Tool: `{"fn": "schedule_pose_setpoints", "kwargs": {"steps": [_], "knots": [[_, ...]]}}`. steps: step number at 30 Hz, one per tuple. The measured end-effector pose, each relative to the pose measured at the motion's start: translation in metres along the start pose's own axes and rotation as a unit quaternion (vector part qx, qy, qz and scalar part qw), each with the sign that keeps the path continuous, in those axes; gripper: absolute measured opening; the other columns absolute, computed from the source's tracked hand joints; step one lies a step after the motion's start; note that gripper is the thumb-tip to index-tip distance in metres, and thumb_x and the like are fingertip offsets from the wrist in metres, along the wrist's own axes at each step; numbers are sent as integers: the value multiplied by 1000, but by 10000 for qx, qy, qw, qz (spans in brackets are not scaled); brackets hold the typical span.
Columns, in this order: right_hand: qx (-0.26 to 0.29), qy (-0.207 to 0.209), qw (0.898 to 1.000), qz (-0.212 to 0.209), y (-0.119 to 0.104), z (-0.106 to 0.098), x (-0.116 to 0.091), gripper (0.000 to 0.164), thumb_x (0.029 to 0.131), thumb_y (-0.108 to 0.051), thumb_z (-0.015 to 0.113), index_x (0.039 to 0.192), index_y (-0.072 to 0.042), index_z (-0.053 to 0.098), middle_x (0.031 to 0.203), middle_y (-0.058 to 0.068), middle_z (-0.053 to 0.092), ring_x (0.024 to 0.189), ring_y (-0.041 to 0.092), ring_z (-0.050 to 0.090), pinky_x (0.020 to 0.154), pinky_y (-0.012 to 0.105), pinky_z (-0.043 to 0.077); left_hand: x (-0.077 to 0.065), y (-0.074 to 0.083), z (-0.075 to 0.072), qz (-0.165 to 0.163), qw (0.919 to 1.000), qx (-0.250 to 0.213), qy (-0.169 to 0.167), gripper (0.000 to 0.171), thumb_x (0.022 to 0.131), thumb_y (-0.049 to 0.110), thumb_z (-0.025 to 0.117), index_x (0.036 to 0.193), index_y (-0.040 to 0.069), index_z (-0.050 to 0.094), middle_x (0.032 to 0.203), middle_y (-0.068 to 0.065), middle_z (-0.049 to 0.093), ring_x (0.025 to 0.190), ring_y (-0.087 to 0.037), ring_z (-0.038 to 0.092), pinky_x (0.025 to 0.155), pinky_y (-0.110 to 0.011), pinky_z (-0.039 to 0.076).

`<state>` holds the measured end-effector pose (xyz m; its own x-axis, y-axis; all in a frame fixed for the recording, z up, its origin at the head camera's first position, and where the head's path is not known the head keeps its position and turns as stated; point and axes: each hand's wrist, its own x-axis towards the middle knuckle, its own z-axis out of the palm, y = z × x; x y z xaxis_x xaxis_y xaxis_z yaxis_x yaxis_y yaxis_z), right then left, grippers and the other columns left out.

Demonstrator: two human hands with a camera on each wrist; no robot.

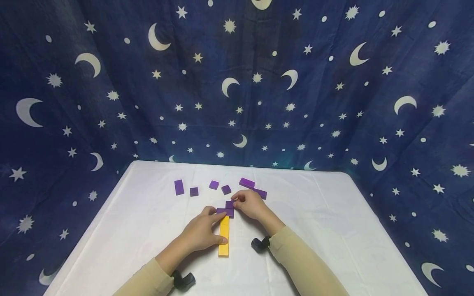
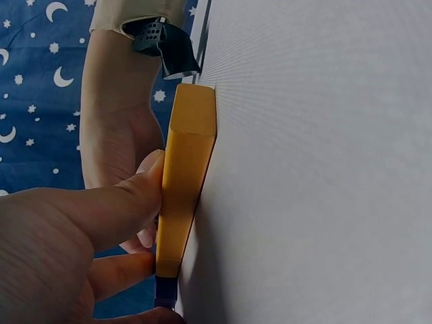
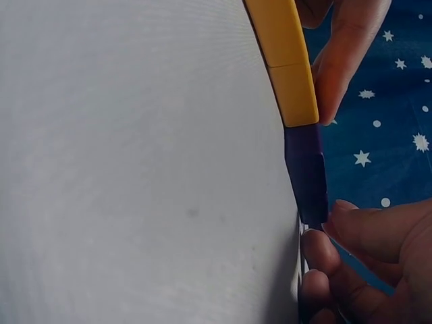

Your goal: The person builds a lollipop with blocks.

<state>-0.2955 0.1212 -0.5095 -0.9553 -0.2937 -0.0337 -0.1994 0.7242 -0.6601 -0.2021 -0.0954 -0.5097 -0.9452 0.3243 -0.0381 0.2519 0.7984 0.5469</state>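
A strip of yellow blocks [image 1: 224, 234] lies lengthwise on the white table, with a seam near its far end. A purple block [image 1: 229, 212] sits crosswise against that end, and a smaller purple block [image 1: 229, 204] adjoins it beyond. My left hand [image 1: 200, 230] rests its thumb on the yellow strip [image 2: 183, 196], while its extended fingers touch the crosswise purple block. With thumb and fingertips, my right hand [image 1: 249, 204] pinches the smaller purple block at its right side. In the right wrist view, the right thumb [image 3: 368, 226] meets the end of the purple pieces [image 3: 307, 172].
Loose purple pieces lie farther back: a rectangle [image 1: 179, 187], a dark cube [image 1: 194, 192], two small blocks [image 1: 214, 185] and two longer bars [image 1: 247, 183] beyond the right hand. A dark blue star-and-moon curtain [image 1: 207, 90] surrounds the table [image 1: 314, 213]. Black wrist cameras [image 1: 184, 281] are worn on both arms.
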Motion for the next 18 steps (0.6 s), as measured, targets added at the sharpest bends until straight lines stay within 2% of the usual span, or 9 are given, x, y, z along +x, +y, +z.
{"fn": "schedule_pose_setpoints", "kwargs": {"steps": [12, 18], "knots": [[280, 151, 9994, 98, 5, -2, -2, 25, 96, -14, 79, 121, -19, 80, 89, -3, 71, 84, 15, 61, 87, 37, 55, 0, -1, 1, 18, 10000, -8, 41, 88, 75, 53, 95, 152, 24, 64, 153, -18, 56, 129, -40, 65, 107, -63, 54], [537, 303, 9980, 113, 12, -13, -2, 28, 96, -12, 79, 123, -16, 79, 91, 0, 70, 81, 16, 61, 69, 30, 56, 1, -2, 2, 10, 10000, 38, 59, 88, 75, 54, 95, 152, 26, 63, 154, -18, 56, 131, -40, 65, 109, -61, 54]]}}
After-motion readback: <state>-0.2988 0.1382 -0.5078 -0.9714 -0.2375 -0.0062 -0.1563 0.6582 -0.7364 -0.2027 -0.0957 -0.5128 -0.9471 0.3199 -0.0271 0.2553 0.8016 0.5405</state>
